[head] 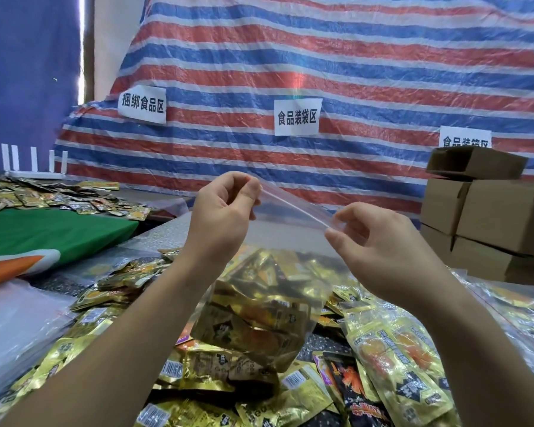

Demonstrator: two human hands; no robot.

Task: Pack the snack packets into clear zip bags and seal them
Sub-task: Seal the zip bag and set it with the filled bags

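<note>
— Where is the zip bag?

— The clear zip bag [259, 306] hangs in mid-air at the centre, above the worktop, held up by its top strip. Gold snack packets [256, 322] fill its lower part.

— How are the hands on it?

— The left hand [225, 214] pinches the left end of the strip, fingers [253, 189] curled and pressed together on the plastic. The right hand [379, 245] pinches the right end, thumb and forefinger clamped on the strip, the other fingers loosely bent. The strip runs taut between them, sloping down to the right. I cannot tell whether the seal is pressed closed.

— And beneath it?

— A heap of loose packets [392, 359] in gold, yellow and black covers the near worktop [164, 235], spreading left and right under both forearms. Empty clear bags [16, 315] lie flat at the near left.

— Farther out?

— On the left, a green cloth [43, 229] with more packets scattered along its far edge, and a white rack [33, 163] behind them. On the right, stacked cardboard boxes [487, 217]. Behind everything hangs a striped tarp [321, 57] in red, blue and white, carrying white paper signs [297, 117] with printed characters.
</note>
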